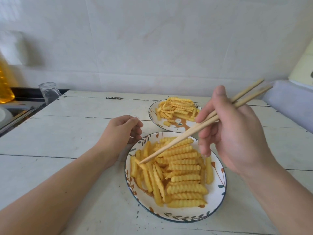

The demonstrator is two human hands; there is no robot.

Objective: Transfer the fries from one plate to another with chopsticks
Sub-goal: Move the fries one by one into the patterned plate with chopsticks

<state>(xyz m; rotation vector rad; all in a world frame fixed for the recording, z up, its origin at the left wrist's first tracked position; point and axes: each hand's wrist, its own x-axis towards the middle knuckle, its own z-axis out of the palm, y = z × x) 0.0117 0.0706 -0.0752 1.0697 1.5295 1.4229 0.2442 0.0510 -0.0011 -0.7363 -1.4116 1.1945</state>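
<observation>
A heap of crinkle-cut fries (176,170) is piled on the near plate (215,200), a white dish with a dark rim and a leaf pattern, set on the near right part of the table (67,133). A pair of wooden chopsticks (189,134) is slanted down over this heap from the upper right, and the tips are brought together at a fry on the left side of the pile, close to the plate's left rim. Whether that fry is actually pinched cannot be told.

The chopsticks are gripped by the right hand (237,133), which is held above the right side of the near plate; the fingers are curled around the sticks and the thumb is pointed upward. The left hand (122,131) is rested on the table just beside the far left rim of the same plate, with its fingers loosely curled and nothing held in them; contact with the rim cannot be confirmed.

A second heap of fries (177,107) is seen on the far plate (152,116), just beyond the near one and partly hidden by the right hand.

Further left, at the far edge of the table, an upturned clear glass (49,92) is placed, and a yellowish bottle (5,82) is partly seen at the left border.
</observation>
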